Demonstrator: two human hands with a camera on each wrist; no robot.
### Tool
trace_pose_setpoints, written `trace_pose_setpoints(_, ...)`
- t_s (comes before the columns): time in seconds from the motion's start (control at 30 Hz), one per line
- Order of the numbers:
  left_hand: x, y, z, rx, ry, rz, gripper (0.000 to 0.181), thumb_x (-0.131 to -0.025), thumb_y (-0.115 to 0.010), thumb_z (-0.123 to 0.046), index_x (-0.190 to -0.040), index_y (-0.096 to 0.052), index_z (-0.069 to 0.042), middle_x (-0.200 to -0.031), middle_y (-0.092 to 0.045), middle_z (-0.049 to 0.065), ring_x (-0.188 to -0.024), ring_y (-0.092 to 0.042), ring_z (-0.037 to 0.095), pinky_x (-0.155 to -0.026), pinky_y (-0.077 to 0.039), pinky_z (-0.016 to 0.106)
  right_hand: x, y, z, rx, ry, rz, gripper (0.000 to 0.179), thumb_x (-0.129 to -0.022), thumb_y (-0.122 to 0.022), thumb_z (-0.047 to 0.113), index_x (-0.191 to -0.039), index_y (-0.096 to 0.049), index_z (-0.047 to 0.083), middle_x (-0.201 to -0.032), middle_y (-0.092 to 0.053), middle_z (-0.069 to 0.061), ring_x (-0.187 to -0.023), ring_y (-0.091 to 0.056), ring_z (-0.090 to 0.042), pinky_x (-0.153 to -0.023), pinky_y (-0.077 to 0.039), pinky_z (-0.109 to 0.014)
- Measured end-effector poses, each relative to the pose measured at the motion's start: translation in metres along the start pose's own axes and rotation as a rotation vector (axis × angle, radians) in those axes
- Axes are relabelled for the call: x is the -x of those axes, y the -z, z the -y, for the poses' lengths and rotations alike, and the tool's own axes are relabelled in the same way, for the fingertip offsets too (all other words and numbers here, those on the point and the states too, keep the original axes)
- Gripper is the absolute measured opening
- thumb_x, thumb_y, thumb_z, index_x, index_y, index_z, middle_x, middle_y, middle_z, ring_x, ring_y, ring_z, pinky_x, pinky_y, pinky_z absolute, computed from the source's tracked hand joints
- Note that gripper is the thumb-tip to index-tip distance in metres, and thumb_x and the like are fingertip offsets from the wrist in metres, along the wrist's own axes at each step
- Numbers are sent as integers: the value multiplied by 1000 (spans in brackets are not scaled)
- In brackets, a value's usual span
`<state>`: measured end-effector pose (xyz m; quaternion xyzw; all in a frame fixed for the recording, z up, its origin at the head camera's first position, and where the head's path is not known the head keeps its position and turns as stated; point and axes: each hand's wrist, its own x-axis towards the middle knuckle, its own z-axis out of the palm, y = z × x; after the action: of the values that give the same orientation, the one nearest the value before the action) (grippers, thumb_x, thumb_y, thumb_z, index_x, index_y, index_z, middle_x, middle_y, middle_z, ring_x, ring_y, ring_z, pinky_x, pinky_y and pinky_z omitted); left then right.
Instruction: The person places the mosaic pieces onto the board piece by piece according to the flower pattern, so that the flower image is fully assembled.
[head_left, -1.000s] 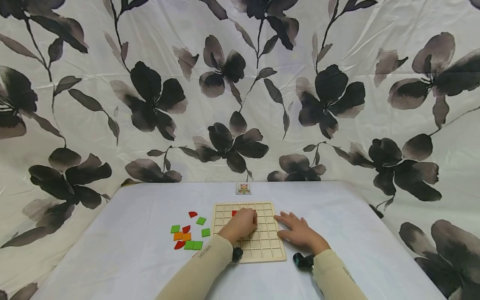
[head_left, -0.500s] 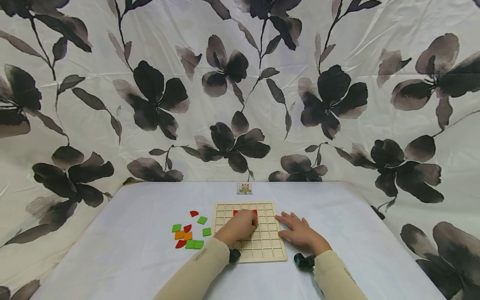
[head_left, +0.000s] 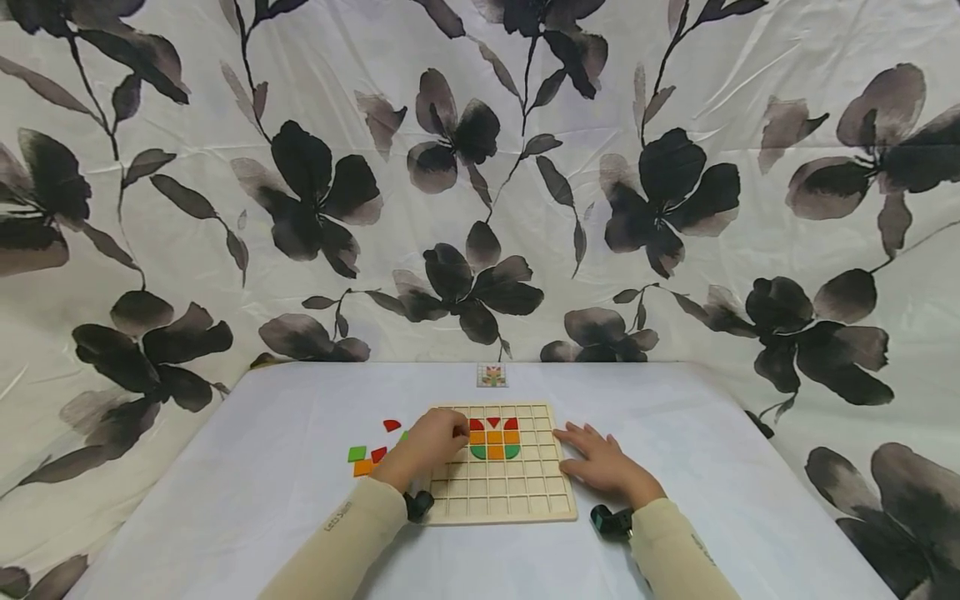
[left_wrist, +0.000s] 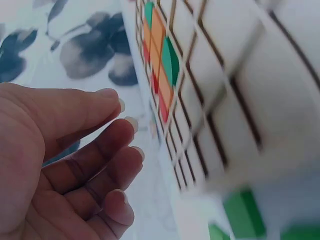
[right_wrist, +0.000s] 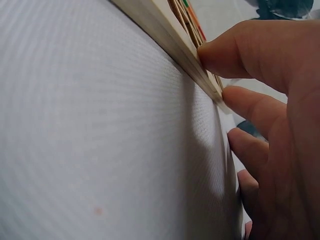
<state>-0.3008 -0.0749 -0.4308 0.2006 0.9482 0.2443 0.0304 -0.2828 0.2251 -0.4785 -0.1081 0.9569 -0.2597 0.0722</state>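
Note:
A wooden grid board (head_left: pixel 525 490) lies flat on the table. Set in its far cells are red pieces (head_left: pixel 512 424), orange squares (head_left: pixel 495 437) and two green quarter-round pieces (head_left: pixel 512 452). Over the board's left part hovers my left hand (head_left: pixel 426 442). In the left wrist view its thumb and fingers are loosely bent with a gap between them, and nothing is held. My right hand (head_left: pixel 611 471) lies at the board's right edge with spread fingers. In the right wrist view its thumb and index finger (right_wrist: pixel 250 102) touch that edge.
Loose pieces lie left of the board: a red quarter-round (head_left: pixel 392 425), a green square (head_left: pixel 356 453), an orange square (head_left: pixel 363 468) and others partly hidden by the left arm. A small patterned card (head_left: pixel 492 377) lies at the table's far edge. A floral cloth (head_left: pixel 480 292) hangs behind.
My left hand has moved left from the filled cells, uncovering the red, orange and green pieces. It now hides some loose pieces. The right hand keeps its place at the board's edge.

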Motion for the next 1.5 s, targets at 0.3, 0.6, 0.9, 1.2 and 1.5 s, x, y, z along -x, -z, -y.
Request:
trace_pose_setpoints(0.3,19,21,34,-70,90,13,5,-90,-67,-14,-90,-70,-11,-81,-61,-2,-75,-51,14,-69,-46,32,-1,0,0,-7,-2,2,57,-89,-59,34,-143,-48,21,-156,-33,-11,-147,-18,-41,-114,-5,-66)
trace_pose_setpoints(0.6,36,26,55,-113,144,54,5,-84,-71,-14,-89,-71,-10,-81,-63,-1,-74,-51,14,-72,-48,32,-2,0,-1,-3,-3,-3,57,-89,-59,33,-143,-48,20,-156,-33,-11,-147,-18,-40,-114,-5,-66)
trace_pose_setpoints(0.9,43,25,61,-76,208,61,15,-84,-72,-16,-97,-71,-10,-80,-60,0,-73,-51,15,-66,-45,29,-1,2,0,-6,-12,-1,57,-90,-59,33,-144,-47,20,-157,-32,-11,-148,-17,-41,-114,-5,-66)
trace_pose_setpoints(1.2,36,11,63,-90,164,34,23,-81,-77,-20,-99,-72,-6,-81,-60,0,-73,-50,14,-65,-44,28,-1,0,0,2,-4,8,57,-90,-58,32,-144,-47,20,-157,-32,-11,-147,-18,-40,-115,-5,-65)
trace_pose_setpoints(1.5,34,12,59,-70,181,19,18,-78,-77,-17,-92,-68,-10,-84,-62,-1,-76,-51,15,-71,-47,31,-3,-1,-1,5,-9,0,57,-90,-59,33,-144,-47,21,-157,-33,-10,-147,-18,-40,-115,-6,-65)
